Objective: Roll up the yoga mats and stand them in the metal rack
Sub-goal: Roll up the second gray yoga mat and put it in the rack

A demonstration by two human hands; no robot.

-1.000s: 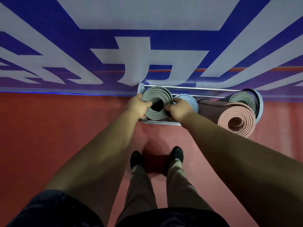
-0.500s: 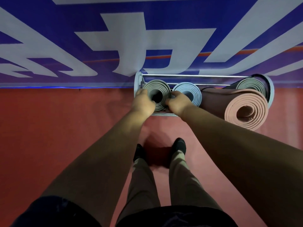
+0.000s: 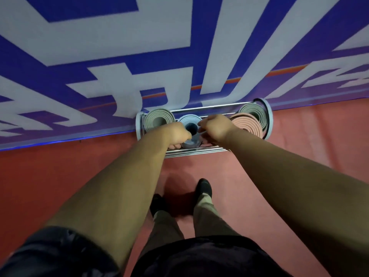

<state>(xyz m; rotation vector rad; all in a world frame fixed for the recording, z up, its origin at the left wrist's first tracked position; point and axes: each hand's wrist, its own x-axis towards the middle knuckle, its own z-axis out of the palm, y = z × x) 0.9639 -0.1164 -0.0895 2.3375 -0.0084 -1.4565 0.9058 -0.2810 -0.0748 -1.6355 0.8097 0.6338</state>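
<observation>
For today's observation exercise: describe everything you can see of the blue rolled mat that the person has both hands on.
The blue mat is rolled into a spiral of pale blue layers around a dark hollow core and looks like soft foam. It stands on end in the metal rack, seen from above, between a grey-green roll and a pink one. The left hand grips its near-left side and the right hand its right edge, covering part of the rim.

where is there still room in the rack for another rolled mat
The only visible gap is at the back, along the rear bar of the metal rack, between the green mat and the far-right green mat. The front row is crowded: blue mat, both hands, pink mat.
</observation>
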